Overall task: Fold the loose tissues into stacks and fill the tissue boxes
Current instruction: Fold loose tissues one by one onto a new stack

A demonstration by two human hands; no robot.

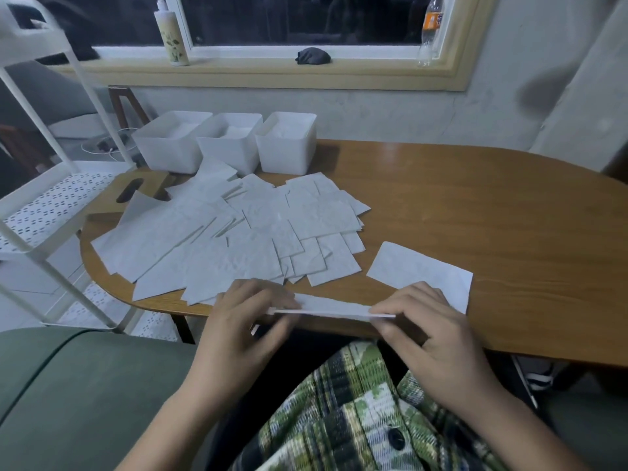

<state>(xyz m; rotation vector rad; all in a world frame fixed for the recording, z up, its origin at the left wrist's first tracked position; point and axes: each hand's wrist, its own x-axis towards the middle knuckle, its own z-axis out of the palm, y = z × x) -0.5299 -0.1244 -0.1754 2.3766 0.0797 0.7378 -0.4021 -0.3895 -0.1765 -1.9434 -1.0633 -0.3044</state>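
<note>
A white tissue (pixel 334 308) is held edge-on over the table's near edge. My left hand (pixel 244 321) pinches its left end and my right hand (pixel 424 328) pinches its right end. Beyond my hands a spread of several loose white tissues (pixel 238 232) covers the left part of the wooden table (pixel 475 205). One folded tissue (pixel 419 268) lies apart at the right, just beyond my right hand. Three white open tissue boxes (pixel 171 141) (pixel 229 142) (pixel 287 141) stand in a row at the table's far left, each with white tissue inside.
A wooden lid with an oval slot (pixel 132 192) lies left of the pile. A white metal trolley (pixel 51 185) stands at the left. A bottle (pixel 171 35), a dark cloth (pixel 312 56) and a plastic bottle (pixel 431 28) sit on the windowsill. A green cushion (pixel 68 385) lies beside me.
</note>
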